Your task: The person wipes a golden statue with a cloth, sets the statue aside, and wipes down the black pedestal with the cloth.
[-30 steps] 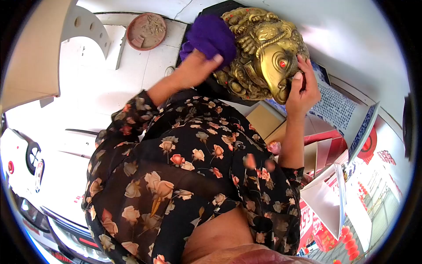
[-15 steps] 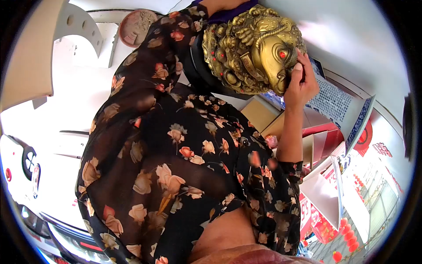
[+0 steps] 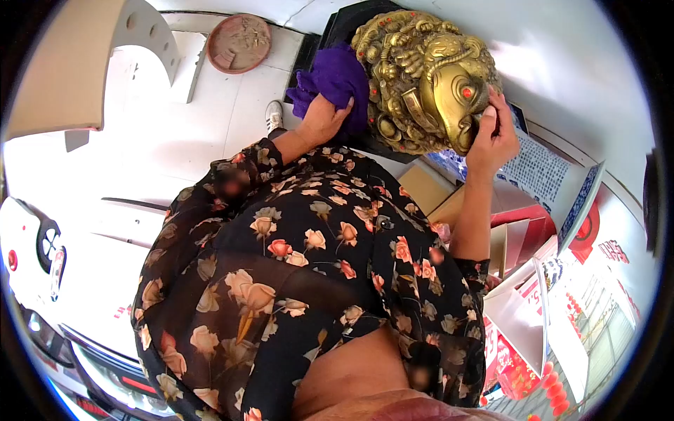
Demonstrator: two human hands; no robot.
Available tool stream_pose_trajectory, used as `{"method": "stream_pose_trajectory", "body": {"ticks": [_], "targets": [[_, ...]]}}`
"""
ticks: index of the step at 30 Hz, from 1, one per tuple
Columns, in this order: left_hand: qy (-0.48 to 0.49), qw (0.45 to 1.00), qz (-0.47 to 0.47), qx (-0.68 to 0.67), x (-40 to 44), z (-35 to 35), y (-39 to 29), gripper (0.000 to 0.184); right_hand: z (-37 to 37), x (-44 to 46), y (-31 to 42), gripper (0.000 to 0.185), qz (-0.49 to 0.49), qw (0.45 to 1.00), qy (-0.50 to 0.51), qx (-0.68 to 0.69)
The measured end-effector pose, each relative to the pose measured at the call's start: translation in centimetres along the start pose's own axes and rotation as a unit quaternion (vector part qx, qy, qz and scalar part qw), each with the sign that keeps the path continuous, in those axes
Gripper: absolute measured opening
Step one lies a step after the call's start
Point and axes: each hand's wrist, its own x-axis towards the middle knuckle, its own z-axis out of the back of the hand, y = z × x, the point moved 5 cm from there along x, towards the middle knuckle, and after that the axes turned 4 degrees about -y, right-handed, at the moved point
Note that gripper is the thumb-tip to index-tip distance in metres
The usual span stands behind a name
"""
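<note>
Head view, only one. Hands apart. Left hand clamped on a bunched purple cloth, which sits up against the near-left flank of a golden toad figure. Right hand at the toad's snout, fingers touching its edge; can't tell if it grips or just steadies. Figure lies between the hands, spanning the gap, on a black stand that shows beyond the left hand.

Handling, my guess: figure heavy, rigid, metal-looking. Relief is bumpy, good for friction; smooth snout likely slicker. Small raised bits look like the fragile part. Best hold: both hands low around the bulky body, not the snout. Cloth: light, soft, limp; bunch it in the palm as the left hand does.

Direction: snout points toward the right hand and back at the wearer. Figure's long axis runs from the stand by the left hand across to the right hand; fisheye, so can't tell true tilt. Cloth is a wad, no clear axis; a loose end sticks out left, away from the figure.

Around: terracotta dish well beyond and left of left hand; shoe just left of it; blue-and-white panel just right of right hand.
</note>
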Motion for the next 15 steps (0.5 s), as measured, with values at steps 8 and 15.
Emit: {"method": "stream_pose_trajectory", "body": {"ticks": [8, 15], "targets": [[-0.019, 0.996, 0.042, 0.075, 13.1, 0.3, 1.0, 0.065, 0.0, 0.3, 0.3, 0.021, 0.014, 0.999, -0.012, -0.027], [-0.017, 0.993, -0.018, 0.112, 13.7, -1.1, -4.2, 0.053, 0.2, 0.0, -0.1, 0.020, -0.048, 0.997, -0.034, -0.050]]}}
